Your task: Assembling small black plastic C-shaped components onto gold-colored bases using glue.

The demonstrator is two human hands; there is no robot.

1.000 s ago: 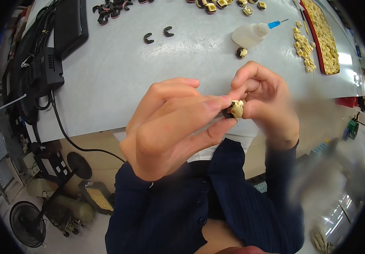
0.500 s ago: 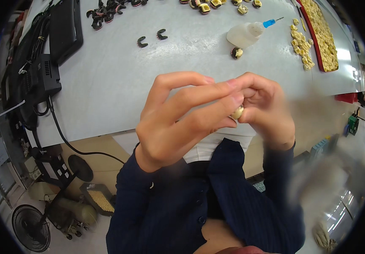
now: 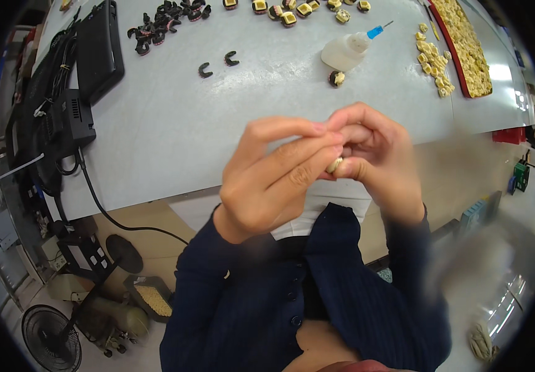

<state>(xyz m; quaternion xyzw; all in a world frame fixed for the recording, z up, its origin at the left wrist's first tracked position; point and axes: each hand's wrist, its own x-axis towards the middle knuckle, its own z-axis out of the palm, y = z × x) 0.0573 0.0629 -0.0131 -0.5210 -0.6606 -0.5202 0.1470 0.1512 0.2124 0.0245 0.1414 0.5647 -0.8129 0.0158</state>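
Above the near edge of the table, my two hands meet around a small cream-coloured piece (image 3: 336,165). The fingers of my left hand (image 3: 274,177) are stretched forward and pressed together at the tips, against the piece and the right fingertips. My right hand (image 3: 382,158) is curled, its thumb and fingers pinching the piece from the right. Most of the piece is hidden by fingers. Beyond the hands lies a black piece with a cream top (image 3: 336,79), beside a translucent squeeze bottle (image 3: 344,52) with a blue needle tip. Two black horseshoe-shaped pieces (image 3: 231,58) lie further left.
Black curved pieces (image 3: 156,28) are heaped at the far left, with several cream-topped black ones (image 3: 288,20) to their right. Loose cream pieces (image 3: 433,65) lie by a red-rimmed tray (image 3: 457,73) full of them. A black device (image 3: 99,53) and cables line the left edge.
Both hands stay joined at the piece; my left hand has turned slightly and its fingers have drawn closer together. Things on the table appear shifted a little in view.
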